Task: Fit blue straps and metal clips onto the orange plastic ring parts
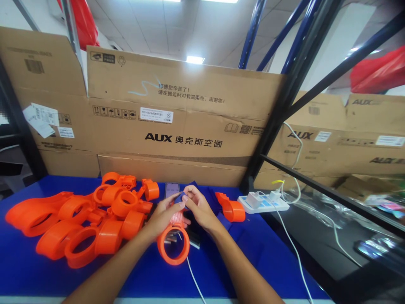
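Note:
My left hand point(166, 212) is closed around the narrow end of an orange plastic tape dispenser point(173, 262), whose round ring hangs toward me. My right hand point(196, 207) meets it at that end, its thumb and fingers pinching a small dark blue piece point(180, 197). Fingers partly hide how the piece sits against the dispenser. Beneath the hands lie a few dark and silvery strips point(193, 240) on the blue tabletop. Just right of my right hand rests another orange dispenser point(234, 210).
A pile of several orange dispensers point(107, 236) covers the left of the blue table point(209, 278). A phone point(172, 188) stands behind my hands. To the right are a white power strip point(264, 203) and cables. A large cardboard sheet point(177, 164) and a black rack post point(268, 122) border the back.

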A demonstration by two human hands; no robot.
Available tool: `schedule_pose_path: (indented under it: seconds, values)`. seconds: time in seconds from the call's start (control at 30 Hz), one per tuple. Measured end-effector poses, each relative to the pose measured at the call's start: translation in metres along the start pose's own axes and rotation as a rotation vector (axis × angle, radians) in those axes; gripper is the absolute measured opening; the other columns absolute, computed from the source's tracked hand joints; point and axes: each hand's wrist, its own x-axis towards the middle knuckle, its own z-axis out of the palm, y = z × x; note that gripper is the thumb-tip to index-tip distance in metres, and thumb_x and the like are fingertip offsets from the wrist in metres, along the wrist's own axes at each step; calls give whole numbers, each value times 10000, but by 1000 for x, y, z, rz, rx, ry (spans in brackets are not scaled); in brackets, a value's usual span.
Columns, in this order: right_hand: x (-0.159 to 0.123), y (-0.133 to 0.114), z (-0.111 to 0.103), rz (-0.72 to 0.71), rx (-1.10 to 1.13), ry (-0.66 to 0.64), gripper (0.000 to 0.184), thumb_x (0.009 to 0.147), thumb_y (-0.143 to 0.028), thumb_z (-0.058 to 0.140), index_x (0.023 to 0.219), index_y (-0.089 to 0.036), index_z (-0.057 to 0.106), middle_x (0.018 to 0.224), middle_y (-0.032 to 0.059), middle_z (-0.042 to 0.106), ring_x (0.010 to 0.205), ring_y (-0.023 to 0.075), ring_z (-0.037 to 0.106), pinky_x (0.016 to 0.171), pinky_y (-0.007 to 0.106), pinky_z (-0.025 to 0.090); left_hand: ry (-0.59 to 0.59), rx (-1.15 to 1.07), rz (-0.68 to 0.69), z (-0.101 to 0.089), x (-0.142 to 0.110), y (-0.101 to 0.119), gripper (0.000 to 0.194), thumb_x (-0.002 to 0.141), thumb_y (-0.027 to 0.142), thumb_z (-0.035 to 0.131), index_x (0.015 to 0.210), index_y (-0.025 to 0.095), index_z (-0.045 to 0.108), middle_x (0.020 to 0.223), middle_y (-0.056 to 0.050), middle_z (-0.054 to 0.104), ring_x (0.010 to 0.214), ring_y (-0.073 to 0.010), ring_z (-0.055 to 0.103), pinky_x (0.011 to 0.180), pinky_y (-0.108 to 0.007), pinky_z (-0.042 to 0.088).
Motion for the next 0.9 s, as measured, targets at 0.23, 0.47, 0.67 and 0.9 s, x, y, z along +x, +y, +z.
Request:
schedule_pose_path:
  seconds: [0.23,0.47,0.67,0.9]
  values:
    - [2,8,-1,-22,-90,34,393,947,-594,535,1107,-240,597,936,26,640,799,178,619,659,266,516,49,9,13,-6,5,-5,692,755,432,816,1343,169,562,899,-125,764,615,-246,738,526,-303,564]
    - [6,21,-37,-77,-857,437,339,976,-463,505,1030,-188,695,915,93,712,880,250,613,817,375,475,191,-108,26,-15,14,-4,538,760,537,769,1117,159,629,875,-120,779,477,-150,618,486,-262,483]
    - [3,25,-60,205,-1550,370,247,900,-377,627,948,-169,752,937,186,738,994,329,605,820,410,424,243,-231,22,-18,14,3,500,795,581,668,1077,169,635,919,-117,773,506,-153,604,505,-279,472]
    - [8,24,-65,351,-1557,303,224,918,-282,559,880,-178,754,853,169,743,896,306,680,731,362,416,256,-224,35,-20,13,5,539,781,629,647,1027,151,686,721,-83,722,582,-213,639,544,-308,487]
